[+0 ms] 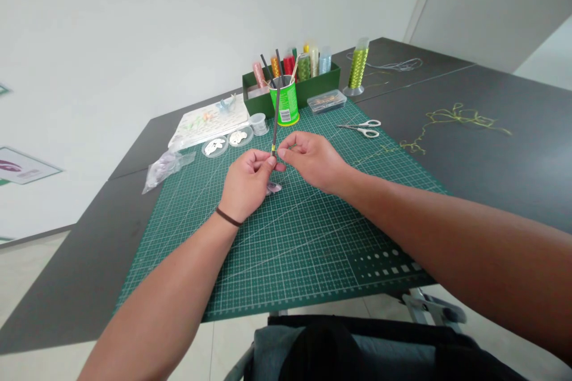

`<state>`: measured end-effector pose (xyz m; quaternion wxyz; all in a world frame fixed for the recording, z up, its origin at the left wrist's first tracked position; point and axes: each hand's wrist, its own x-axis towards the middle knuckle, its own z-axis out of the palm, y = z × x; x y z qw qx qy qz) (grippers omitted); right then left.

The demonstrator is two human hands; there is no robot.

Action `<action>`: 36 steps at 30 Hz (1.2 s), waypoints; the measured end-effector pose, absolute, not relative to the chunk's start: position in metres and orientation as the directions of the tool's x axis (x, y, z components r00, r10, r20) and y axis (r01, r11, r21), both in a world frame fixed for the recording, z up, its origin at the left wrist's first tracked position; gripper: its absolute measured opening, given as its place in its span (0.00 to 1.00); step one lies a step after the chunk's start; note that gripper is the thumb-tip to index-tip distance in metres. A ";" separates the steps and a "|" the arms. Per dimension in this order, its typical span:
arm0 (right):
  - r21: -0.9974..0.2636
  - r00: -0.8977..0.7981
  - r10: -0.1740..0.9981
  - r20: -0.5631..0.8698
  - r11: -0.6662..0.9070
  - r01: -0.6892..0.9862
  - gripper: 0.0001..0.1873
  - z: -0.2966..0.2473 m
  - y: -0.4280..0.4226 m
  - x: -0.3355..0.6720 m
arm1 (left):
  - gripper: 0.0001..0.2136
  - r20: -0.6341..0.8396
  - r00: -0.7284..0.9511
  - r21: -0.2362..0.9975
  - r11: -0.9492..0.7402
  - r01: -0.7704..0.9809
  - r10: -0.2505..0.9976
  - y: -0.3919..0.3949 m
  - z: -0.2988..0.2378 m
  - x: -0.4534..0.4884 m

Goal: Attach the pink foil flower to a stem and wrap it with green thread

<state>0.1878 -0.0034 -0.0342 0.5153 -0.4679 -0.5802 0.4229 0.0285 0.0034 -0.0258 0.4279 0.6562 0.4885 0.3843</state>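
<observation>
My left hand (250, 184) pinches a thin dark stick (277, 113) near its lower end and keeps it almost upright above the cutting mat. Yellow-green thread (273, 147) is wound in a narrow band round the stick, just over the left fingertips. Close on the right, my right hand (315, 161) is closed, thumb against fingers, at the wound band. It seems to grip the thread, which is too fine to see clearly there. A small pale purple piece (274, 188) shows below the left hand, partly hidden by it.
A green can (286, 104) with sticks stands before a green box (317, 83) of thread spools. Scissors (364, 128), a clear case (327, 101) and a yellow-green spool (358, 68) lie to the right, with tangled thread (460, 119). Small dishes (215, 146) and a plastic bag (165, 169) are left.
</observation>
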 end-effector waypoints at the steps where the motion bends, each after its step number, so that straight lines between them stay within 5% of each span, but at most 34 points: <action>1: -0.973 -0.032 0.978 0.205 0.207 0.100 0.05 -0.034 -0.004 0.188 | 0.10 0.085 0.233 0.942 -0.154 0.298 0.969 0.004 -0.027 0.028; 36: -0.983 -0.084 0.980 0.179 0.181 0.015 0.09 -0.025 -0.006 0.189 | 0.12 0.168 0.325 0.967 -0.220 0.129 0.930 0.009 -0.033 0.025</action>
